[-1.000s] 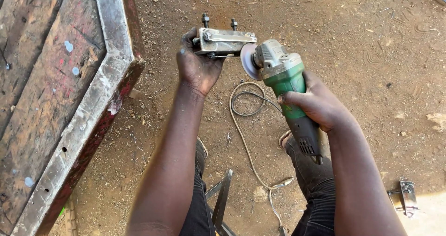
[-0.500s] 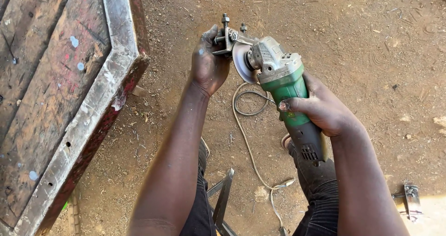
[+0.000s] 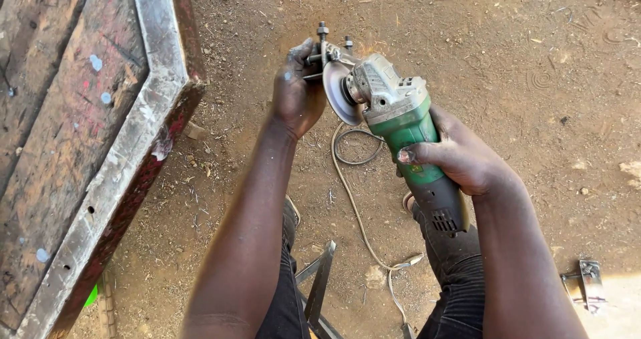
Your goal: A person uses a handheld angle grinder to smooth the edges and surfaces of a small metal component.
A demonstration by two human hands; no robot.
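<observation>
1. Bare reddish-brown dirt ground (image 3: 521,65) is filling the background, scattered with small stones and scraps.
2. A worn wooden panel with a grey metal frame (image 3: 150,92) is lying along the left side, its angled edge pointing toward the middle.
3. The left hand (image 3: 297,92) is gripping a small metal bracket with bolts (image 3: 324,49), fingers curled tightly around it, holding it up above the ground.
4. The right hand (image 3: 461,155) is wrapping its fingers closed around the green body of an angle grinder (image 3: 400,122), with the thumb lying across the top.
5. The grinder's disc (image 3: 337,92) is sitting right against the bracket, just beside the left hand's fingers; whether it is spinning cannot be told.
6. A pale power cord (image 3: 354,199) is looping on the dirt below the hands and trailing down between the person's knees.
7. A dark metal angle piece (image 3: 320,279) is lying near the bottom, between the legs.
8. Another small metal bracket (image 3: 587,282) is resting on the ground at the lower right, well apart from the hands.
</observation>
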